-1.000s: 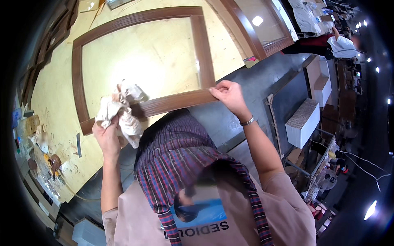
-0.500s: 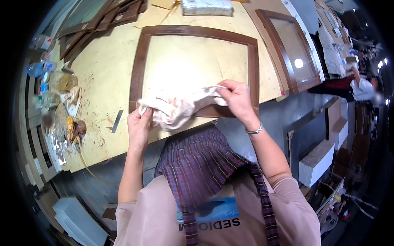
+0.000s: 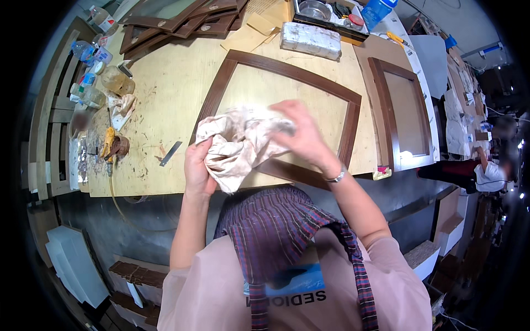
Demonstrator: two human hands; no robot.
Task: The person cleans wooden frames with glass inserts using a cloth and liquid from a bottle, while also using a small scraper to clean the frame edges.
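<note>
A crumpled off-white cloth (image 3: 232, 149) with brownish stains is bunched between my two hands above the table's near edge. My left hand (image 3: 199, 168) is closed on its lower left side, thumb on top. My right hand (image 3: 306, 135), blurred by motion, has its fingers curled round the cloth's right end. Under the cloth and hands lies a dark brown wooden frame (image 3: 301, 75), flat and turned slightly askew. The cloth covers part of its left and near sides. Whether glass fills the frame, I cannot tell.
On the right lies a glazed brown frame (image 3: 385, 113). Stacked frames (image 3: 185, 22), a wrapped block (image 3: 311, 40) and an open box (image 3: 331, 23) line the back. Bottles (image 3: 117, 80), a yellow-handled tool with a hose (image 3: 110, 144) and a flat metal strip (image 3: 171, 153) are leftward. Another person (image 3: 488, 171) stands far right.
The cloth has gone from stretched sideways to a bunched clump. My right hand has moved in toward my left. The view has shifted, showing more of the table's back.
</note>
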